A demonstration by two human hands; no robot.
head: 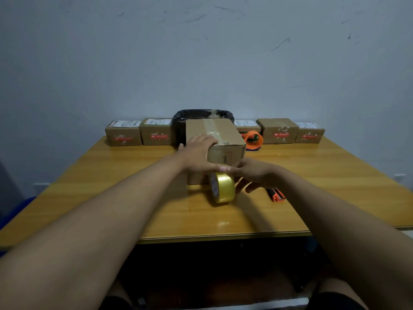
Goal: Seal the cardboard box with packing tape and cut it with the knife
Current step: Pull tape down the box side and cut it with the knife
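A cardboard box (220, 139) stands tilted at the table's middle, its near end raised, with clear tape along its top seam. My left hand (197, 151) grips the box's left side and near corner. The yellow packing tape roll (222, 187) stands on edge just in front of the box. My right hand (253, 174) touches the roll's right side, thumb at the box's lower edge, fingers spread. An orange and black knife (277, 194) lies on the table right of the roll, partly hidden by my right hand.
A row of small cardboard boxes (123, 133) (280, 130) lines the table's (111, 175) far edge by the wall. A black wrapped parcel (201, 115) sits behind the box. An orange tape dispenser (253, 138) is at the box's right.
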